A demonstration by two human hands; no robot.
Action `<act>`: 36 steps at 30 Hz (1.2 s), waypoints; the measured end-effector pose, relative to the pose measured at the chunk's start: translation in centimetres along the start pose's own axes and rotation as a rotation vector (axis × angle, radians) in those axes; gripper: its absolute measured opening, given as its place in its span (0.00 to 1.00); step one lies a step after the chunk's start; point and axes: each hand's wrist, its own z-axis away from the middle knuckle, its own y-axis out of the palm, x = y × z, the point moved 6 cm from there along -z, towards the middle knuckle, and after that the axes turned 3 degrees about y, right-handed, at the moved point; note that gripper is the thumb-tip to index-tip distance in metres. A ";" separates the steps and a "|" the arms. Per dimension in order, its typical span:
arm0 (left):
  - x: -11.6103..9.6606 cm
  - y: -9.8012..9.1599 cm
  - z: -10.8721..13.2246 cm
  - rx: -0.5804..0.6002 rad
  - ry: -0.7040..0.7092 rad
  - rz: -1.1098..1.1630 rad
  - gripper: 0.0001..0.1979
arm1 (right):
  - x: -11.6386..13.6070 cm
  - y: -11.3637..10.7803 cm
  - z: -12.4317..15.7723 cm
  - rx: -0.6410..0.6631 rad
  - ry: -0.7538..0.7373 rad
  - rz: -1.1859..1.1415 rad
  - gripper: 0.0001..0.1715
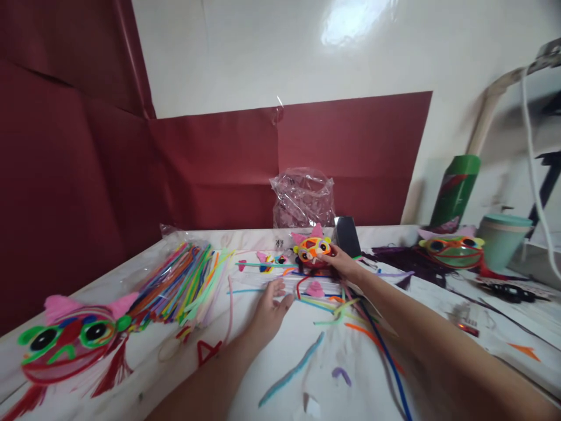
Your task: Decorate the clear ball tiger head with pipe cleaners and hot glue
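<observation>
At the back middle of the table, my right hand (339, 262) grips a small animal-face craft (312, 250) by its right side. The craft has pink ears, an orange and yellow face and round black eyes. My left hand (272, 307) hovers low over the table or rests on it, fingers apart and nothing in them; I cannot tell whether it touches the surface. Just right of it lie a pink fuzzy piece (314, 289) and a bent red pipe cleaner (300, 286). A light blue pipe cleaner (291, 369) lies nearer to me.
Bundled coloured pipe cleaners (179, 283) lie left, behind a larger face craft (72, 342) with red tassels. Another face craft (453, 250) stands right, by a pale green cup (504, 240) and a green bottle (456, 190). A clear plastic bag (303, 199) and a black box (347, 235) are at the back.
</observation>
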 end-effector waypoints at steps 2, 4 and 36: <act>-0.1 0.1 0.1 0.007 -0.001 -0.005 0.24 | -0.2 -0.1 0.3 -0.043 0.000 0.054 0.29; -0.1 0.2 0.1 0.022 0.003 -0.017 0.23 | -0.3 -0.2 0.7 -0.105 -0.010 0.117 0.30; -0.6 1.5 0.4 0.202 0.075 -0.272 0.17 | 3.6 -1.9 -1.2 -0.207 -0.177 0.901 0.30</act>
